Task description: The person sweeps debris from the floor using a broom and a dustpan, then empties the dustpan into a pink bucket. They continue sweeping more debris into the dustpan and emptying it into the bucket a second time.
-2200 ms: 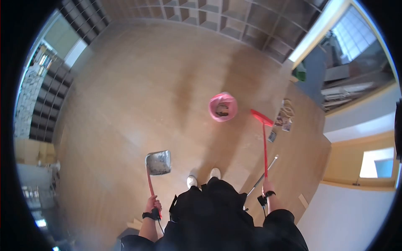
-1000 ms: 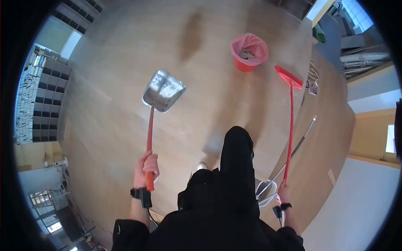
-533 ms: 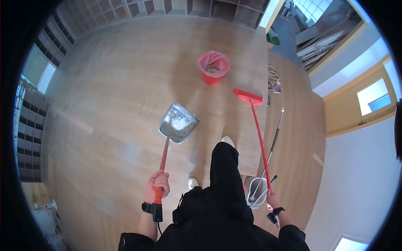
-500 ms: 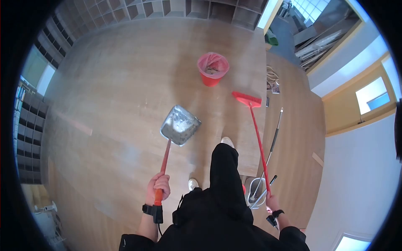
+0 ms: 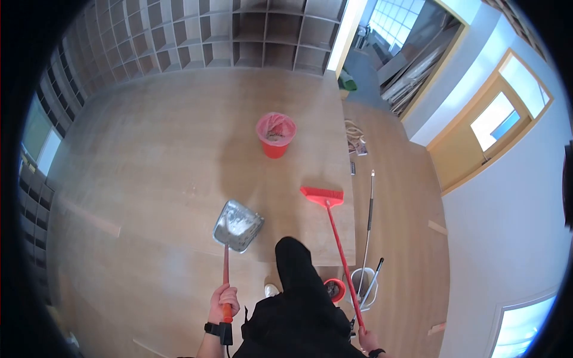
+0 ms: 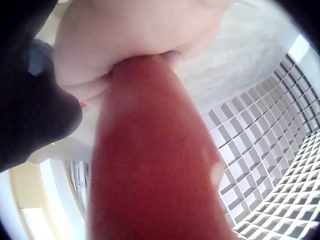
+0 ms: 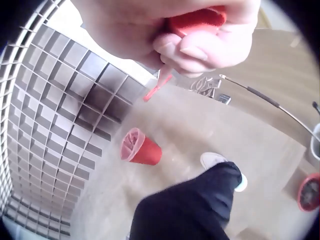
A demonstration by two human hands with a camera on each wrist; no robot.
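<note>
In the head view my left hand (image 5: 224,303) grips the red handle of a metal dustpan (image 5: 238,226), its pan held out ahead of me. The left wrist view is filled by that red handle (image 6: 150,150), with fingers curled round it. My right hand (image 5: 368,340) holds the end of a long red broom (image 5: 323,195); its head is at the right of the dustpan. In the right wrist view the fingers of my right hand (image 7: 200,40) wrap the red handle. A red bin (image 5: 275,150) with a pink liner and some debris inside stands beyond both tools.
Beside my leg at the right are a small red bucket (image 5: 335,290) and a white bucket (image 5: 364,287) with long poles leaning in it. Coiled cord (image 5: 354,131) lies past the raised floor's edge. Cubby shelves (image 5: 250,36) line the far wall, and a doorway stands at far right.
The head view has tilted up, so bin, broom head and dustpan sit lower in it. Both hands keep their grips. The small red bucket shows more fully.
</note>
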